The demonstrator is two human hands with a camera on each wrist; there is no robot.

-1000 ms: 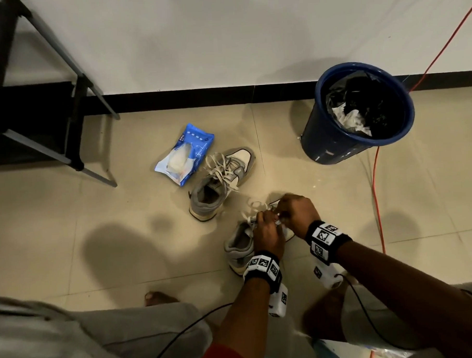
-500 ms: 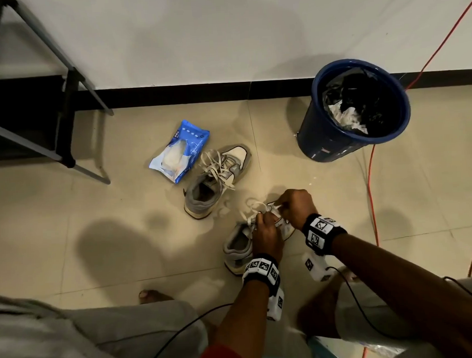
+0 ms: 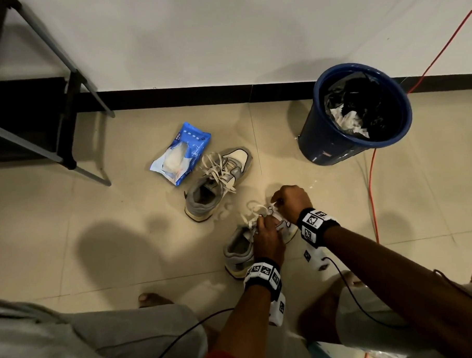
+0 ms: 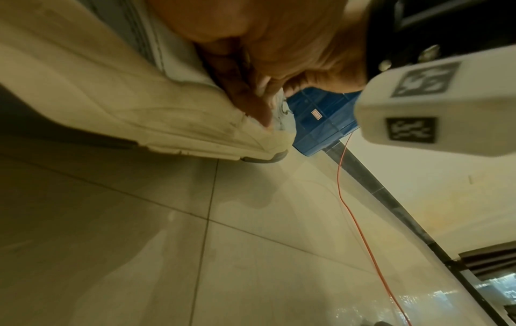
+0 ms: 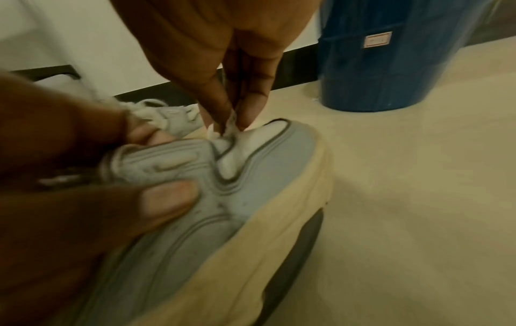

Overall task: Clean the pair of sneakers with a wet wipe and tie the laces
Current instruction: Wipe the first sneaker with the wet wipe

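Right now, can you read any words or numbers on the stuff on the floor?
"mee" on the blue plastic wet wipe packet; its smaller print is too small to read.
Small pale label on the blue plastic bucket: blurred, unreadable.
Black-and-white square marker patterns on the wristbands of the left hand and right hand: patterns, no words.
Grey and white sneakers: no readable text.

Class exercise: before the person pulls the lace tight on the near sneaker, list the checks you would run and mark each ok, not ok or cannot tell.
1. Right hand pinches the lace: ok.
2. Left hand steadies the near sneaker: ok.
3. Near sneaker flat on the floor: ok.
4. Knot already formed: cannot tell, hands cover it.
5. Far sneaker laces tied: not ok, they lie loose.
6. Wipe pack clear of the hands: ok.
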